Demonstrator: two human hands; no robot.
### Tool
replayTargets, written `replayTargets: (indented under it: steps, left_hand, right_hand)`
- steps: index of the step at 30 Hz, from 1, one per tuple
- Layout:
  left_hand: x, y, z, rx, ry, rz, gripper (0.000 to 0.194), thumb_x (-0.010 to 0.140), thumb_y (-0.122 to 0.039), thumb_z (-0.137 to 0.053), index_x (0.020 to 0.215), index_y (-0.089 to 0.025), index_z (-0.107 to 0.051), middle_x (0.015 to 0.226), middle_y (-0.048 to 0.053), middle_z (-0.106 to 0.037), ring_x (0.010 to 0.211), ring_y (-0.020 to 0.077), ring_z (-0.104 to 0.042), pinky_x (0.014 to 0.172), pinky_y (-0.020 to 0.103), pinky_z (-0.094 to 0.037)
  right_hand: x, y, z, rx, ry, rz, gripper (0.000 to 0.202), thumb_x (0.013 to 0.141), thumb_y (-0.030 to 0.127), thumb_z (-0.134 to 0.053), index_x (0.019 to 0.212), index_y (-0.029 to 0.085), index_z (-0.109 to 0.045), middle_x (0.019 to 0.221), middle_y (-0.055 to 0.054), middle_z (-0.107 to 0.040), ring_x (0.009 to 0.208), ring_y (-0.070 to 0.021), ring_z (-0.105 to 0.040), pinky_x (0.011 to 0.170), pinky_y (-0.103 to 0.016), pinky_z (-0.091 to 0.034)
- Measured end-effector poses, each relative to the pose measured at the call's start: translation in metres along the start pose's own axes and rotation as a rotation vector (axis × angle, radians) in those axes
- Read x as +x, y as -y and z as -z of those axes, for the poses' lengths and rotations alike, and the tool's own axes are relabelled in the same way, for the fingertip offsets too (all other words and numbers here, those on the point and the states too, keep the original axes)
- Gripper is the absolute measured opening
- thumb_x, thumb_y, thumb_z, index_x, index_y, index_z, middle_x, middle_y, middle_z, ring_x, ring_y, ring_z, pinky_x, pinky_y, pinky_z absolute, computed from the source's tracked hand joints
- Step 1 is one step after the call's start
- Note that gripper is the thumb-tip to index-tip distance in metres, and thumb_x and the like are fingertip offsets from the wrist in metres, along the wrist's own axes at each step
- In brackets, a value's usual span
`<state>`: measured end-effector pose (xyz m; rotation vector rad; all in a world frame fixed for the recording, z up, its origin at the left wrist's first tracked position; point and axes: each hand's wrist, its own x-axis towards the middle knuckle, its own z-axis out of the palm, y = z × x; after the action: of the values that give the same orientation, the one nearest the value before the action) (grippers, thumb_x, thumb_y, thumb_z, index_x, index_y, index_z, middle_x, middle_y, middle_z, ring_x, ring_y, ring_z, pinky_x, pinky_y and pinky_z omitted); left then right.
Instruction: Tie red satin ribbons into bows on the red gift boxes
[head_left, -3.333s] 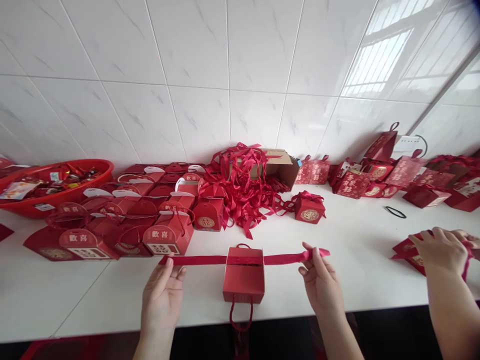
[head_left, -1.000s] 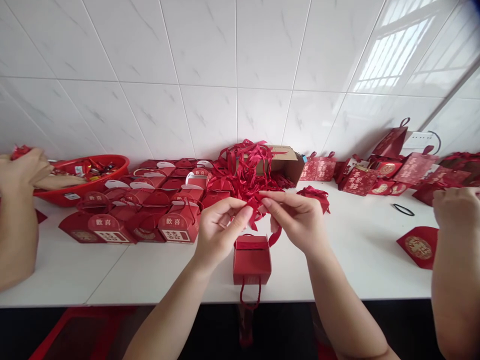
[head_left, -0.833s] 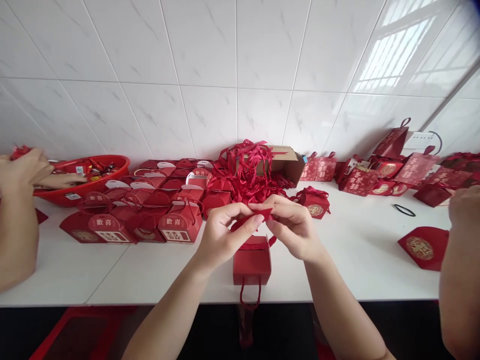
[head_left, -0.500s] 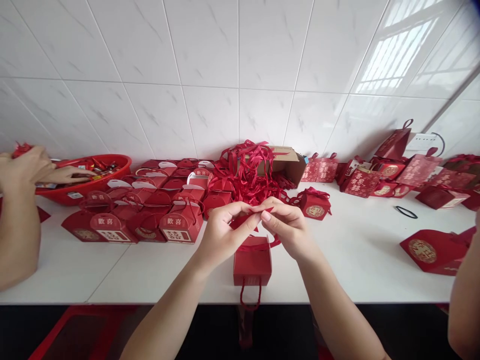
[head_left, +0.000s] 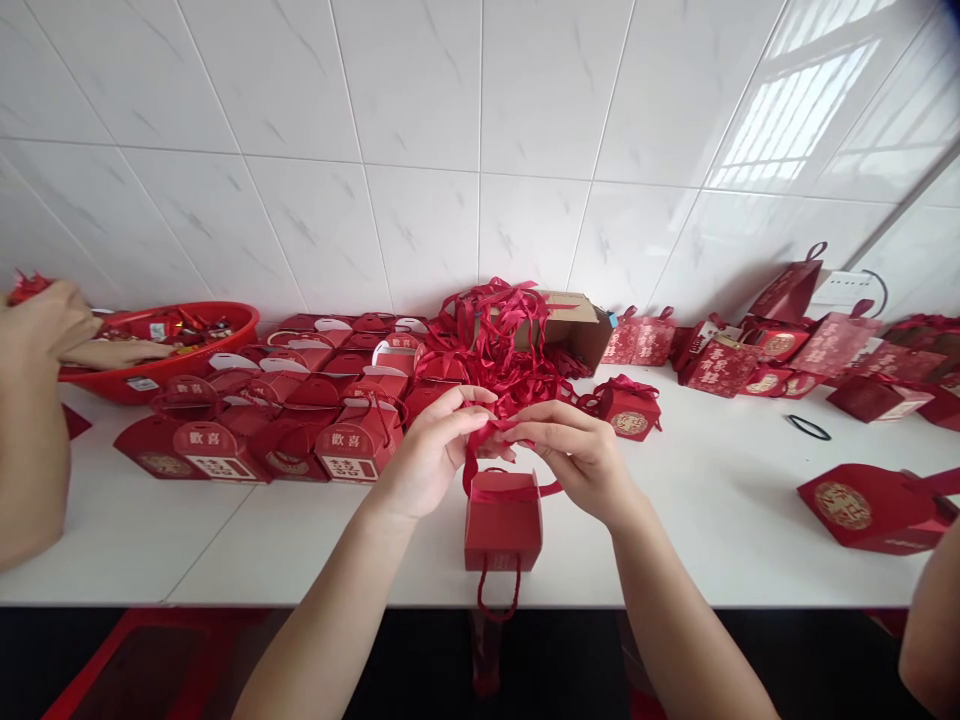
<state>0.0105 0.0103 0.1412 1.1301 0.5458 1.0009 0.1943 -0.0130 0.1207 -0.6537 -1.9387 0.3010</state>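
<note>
A small red gift box (head_left: 503, 525) with a twisted cord handle lies on the white table in front of me, the cord hanging over the table's front edge. Above its far side, my left hand (head_left: 442, 435) and my right hand (head_left: 574, 450) pinch a red ribbon (head_left: 471, 470) between their fingertips. The ribbon loops down around the box's far end. Part of it is hidden behind my fingers. Behind my hands rises a tangled heap of red ribbons (head_left: 506, 340).
Rows of red gift boxes (head_left: 360, 440) stand to the left. Beyond them a co-worker's hands (head_left: 45, 320) are over a red basin (head_left: 217, 345) of wrapped items. A cardboard box (head_left: 581, 330) backs the ribbon heap. More red boxes (head_left: 847, 505) and a black band (head_left: 809, 427) are on the right.
My hands have moved slightly apart, and a ribbon loop now hangs from my left fingers. At the left, the co-worker's hands have shifted a little over the basin.
</note>
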Motion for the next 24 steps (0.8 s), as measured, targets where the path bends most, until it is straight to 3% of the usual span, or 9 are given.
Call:
replayTargets:
  steps: [7, 11, 15, 19, 22, 24]
  left_hand:
    - [-0.001, 0.002, 0.003, -0.019, 0.021, 0.003, 0.009, 0.084, -0.02, -0.052, 0.092, -0.017, -0.056, 0.068, -0.001, -0.064, 0.067, 0.0174, -0.068, 0.074, 0.03, -0.05]
    - [-0.001, 0.006, 0.002, 0.05, 0.02, -0.07, 0.009, 0.085, -0.02, -0.051, 0.086, -0.018, -0.059, 0.068, 0.0, -0.063, 0.069, 0.0163, -0.066, 0.075, 0.03, -0.05]
    - [-0.005, 0.01, -0.001, 0.422, -0.206, -0.313, 0.013, 0.083, -0.026, -0.057, 0.092, -0.019, -0.064, 0.079, 0.002, -0.064, 0.075, 0.0151, -0.062, 0.073, 0.027, -0.049]
    - [-0.019, 0.021, 0.019, 0.81, -0.478, -0.54, 0.015, 0.076, -0.025, -0.067, 0.09, -0.02, -0.063, 0.068, -0.003, -0.058, 0.063, 0.0109, -0.056, 0.061, 0.021, -0.045]
    - [-0.038, 0.043, 0.06, 1.002, -0.577, -0.501, 0.008, 0.077, -0.022, -0.063, 0.08, -0.021, -0.055, 0.059, -0.007, -0.046, 0.053, 0.0081, -0.047, 0.054, 0.018, -0.04]
    - [-0.054, 0.066, 0.093, 1.199, -0.578, -0.395, 0.007, 0.078, -0.017, -0.057, 0.075, -0.021, -0.052, 0.059, -0.007, -0.045, 0.051, 0.0076, -0.046, 0.054, 0.018, -0.039]
  right_hand:
    - [-0.001, -0.003, 0.0, -0.18, -0.066, 0.056, 0.029, 0.09, 0.01, -0.047, 0.104, 0.025, -0.068, 0.097, -0.007, -0.066, 0.088, -0.0193, -0.061, 0.073, -0.036, -0.051]
    - [-0.001, -0.004, -0.001, -0.201, -0.086, 0.062, 0.029, 0.088, 0.008, -0.051, 0.105, 0.026, -0.068, 0.097, -0.006, -0.066, 0.089, -0.0198, -0.061, 0.075, -0.037, -0.05]
    - [-0.008, -0.002, -0.004, -0.105, -0.185, -0.005, 0.027, 0.087, 0.012, -0.056, 0.105, 0.027, -0.069, 0.111, -0.008, -0.062, 0.099, -0.0213, -0.06, 0.081, -0.038, -0.051]
    - [-0.041, -0.009, -0.001, 0.013, -0.412, -0.217, 0.021, 0.087, 0.017, -0.055, 0.097, 0.027, -0.071, 0.103, -0.005, -0.065, 0.099, -0.0208, -0.06, 0.085, -0.037, -0.048]
    - [-0.092, -0.026, 0.006, -0.002, -0.576, -0.541, 0.013, 0.084, 0.029, -0.06, 0.084, 0.023, -0.072, 0.091, -0.005, -0.068, 0.091, -0.022, -0.062, 0.079, -0.035, -0.049]
    - [-0.135, -0.041, 0.011, -0.064, -0.607, -0.843, 0.022, 0.08, 0.04, -0.063, 0.079, 0.02, -0.072, 0.085, -0.006, -0.07, 0.083, -0.024, -0.063, 0.075, -0.036, -0.049]
